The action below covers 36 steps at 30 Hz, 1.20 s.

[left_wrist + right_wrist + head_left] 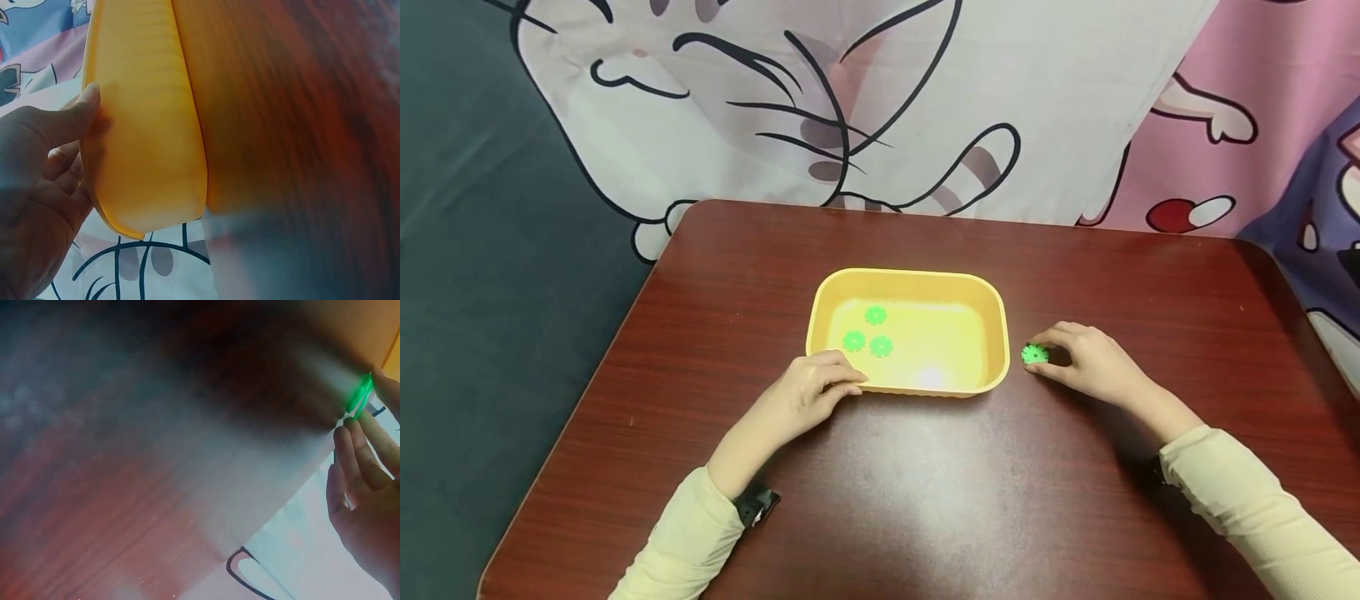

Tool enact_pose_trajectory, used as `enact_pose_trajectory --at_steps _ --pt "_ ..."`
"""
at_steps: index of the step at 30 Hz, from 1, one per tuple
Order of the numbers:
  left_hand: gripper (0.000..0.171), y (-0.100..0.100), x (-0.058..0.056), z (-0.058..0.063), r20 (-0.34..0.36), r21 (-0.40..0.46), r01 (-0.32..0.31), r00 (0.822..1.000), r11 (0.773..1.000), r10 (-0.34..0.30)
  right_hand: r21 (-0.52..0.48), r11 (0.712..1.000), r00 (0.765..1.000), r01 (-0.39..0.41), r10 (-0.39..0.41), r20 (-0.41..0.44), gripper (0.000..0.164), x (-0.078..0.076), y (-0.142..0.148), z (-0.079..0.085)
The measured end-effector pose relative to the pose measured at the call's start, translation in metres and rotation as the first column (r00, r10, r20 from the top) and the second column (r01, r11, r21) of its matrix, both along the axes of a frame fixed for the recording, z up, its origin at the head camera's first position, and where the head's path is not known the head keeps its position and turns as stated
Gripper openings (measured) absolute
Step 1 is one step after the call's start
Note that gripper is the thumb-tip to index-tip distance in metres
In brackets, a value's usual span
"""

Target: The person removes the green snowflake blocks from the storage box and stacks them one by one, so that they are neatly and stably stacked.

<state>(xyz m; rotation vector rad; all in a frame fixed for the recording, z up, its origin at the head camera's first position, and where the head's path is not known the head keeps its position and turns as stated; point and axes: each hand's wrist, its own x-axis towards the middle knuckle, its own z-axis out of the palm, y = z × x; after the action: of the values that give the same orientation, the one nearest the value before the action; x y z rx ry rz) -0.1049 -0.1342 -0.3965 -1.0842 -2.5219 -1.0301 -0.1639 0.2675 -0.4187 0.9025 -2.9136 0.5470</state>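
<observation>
A shallow yellow plastic basin (970,337) stands on the table, with three green notched, flower-shaped discs (881,347) lying flat in its left half. My left hand (812,387) grips the basin's near rim toward the left corner. In the left wrist view the thumb presses the outer wall (147,119) while the other fingers go over the rim, partly hidden. Just right of the basin, my right hand (1086,358) pinches another green notched disc (1034,354) between thumb and fingertips. The right wrist view shows this disc (359,394) edge-on, close over the tabletop.
The dark red-brown wooden table (925,492) has rounded corners. Behind its far edge hangs a cloth (1060,100) printed with cartoon cats. A dark green surface (497,333) lies beyond the table's left edge. A dark band with a small device (756,504) sits on the left wrist.
</observation>
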Motion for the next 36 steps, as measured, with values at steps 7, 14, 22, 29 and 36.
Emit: enact_pose_trajectory --at_steps 7,14,22,29,36 --pt "0.014 -0.001 0.0 0.0 -0.006 0.007 0.011 1.0 1.0 -0.011 -0.018 1.0 1.0 -0.007 0.007 0.008 0.028 0.0 -0.002 -0.001" --pt "0.012 -0.001 0.0 0.0 -0.014 0.029 0.012 1.0 1.0 -0.012 -0.028 0.999 1.0 -0.02 0.02 0.001 0.03 0.0 -0.001 -0.002" --pt "0.013 -0.001 -0.001 0.0 -0.021 0.029 0.019 1.0 0.999 -0.018 -0.017 1.0 1.0 -0.017 0.018 0.012 0.033 0.0 -0.001 -0.001" --pt "0.013 -0.002 -0.001 -0.001 -0.009 0.024 0.012 1.0 1.0 -0.012 0.038 0.999 0.998 -0.008 0.006 0.065 0.043 -0.001 -0.002 0.005" --pt "0.014 -0.003 -0.001 -0.002 -0.015 0.015 0.026 1.0 1.0 -0.025 0.055 0.998 0.995 0.001 -0.006 0.095 0.06 -0.007 -0.008 0.022"
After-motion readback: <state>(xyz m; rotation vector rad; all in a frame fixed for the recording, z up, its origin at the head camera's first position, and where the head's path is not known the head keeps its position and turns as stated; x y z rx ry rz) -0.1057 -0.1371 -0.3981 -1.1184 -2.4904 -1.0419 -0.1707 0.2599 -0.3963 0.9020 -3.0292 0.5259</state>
